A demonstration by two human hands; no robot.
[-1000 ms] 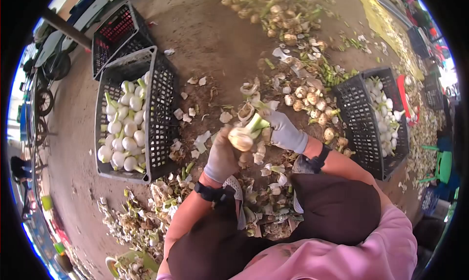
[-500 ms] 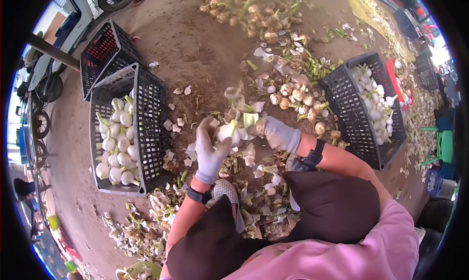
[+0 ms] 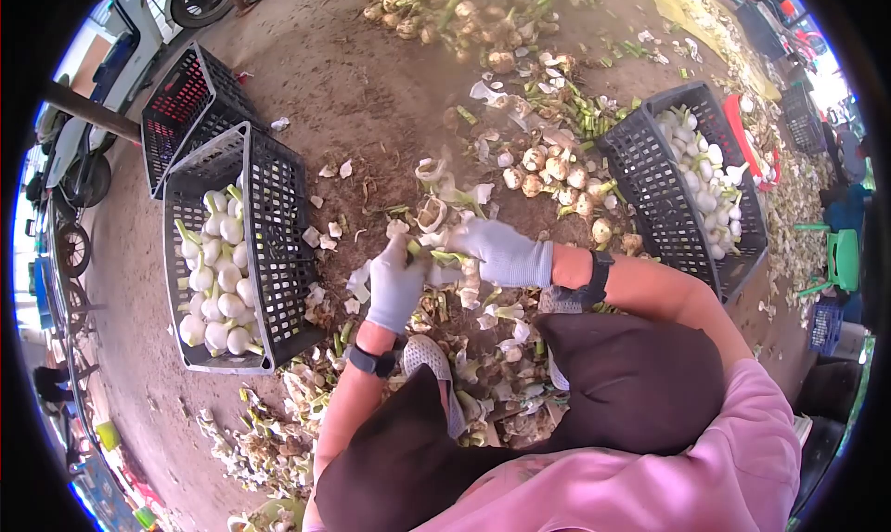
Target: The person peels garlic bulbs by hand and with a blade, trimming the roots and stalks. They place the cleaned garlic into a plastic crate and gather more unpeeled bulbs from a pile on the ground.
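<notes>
The fingers (image 3: 408,246) of the left hand (image 3: 394,289) are bent together around a garlic stalk (image 3: 444,255); those of the right hand (image 3: 506,255) are curled beside it, their grip partly hidden. The stalk is right of the left crate (image 3: 280,244), above the dirt floor (image 3: 343,86). The left crate holds white garlic bulbs (image 3: 225,277). Well to its right stands the right crate (image 3: 650,175); garlic skins (image 3: 278,421) lie just below it.
</notes>
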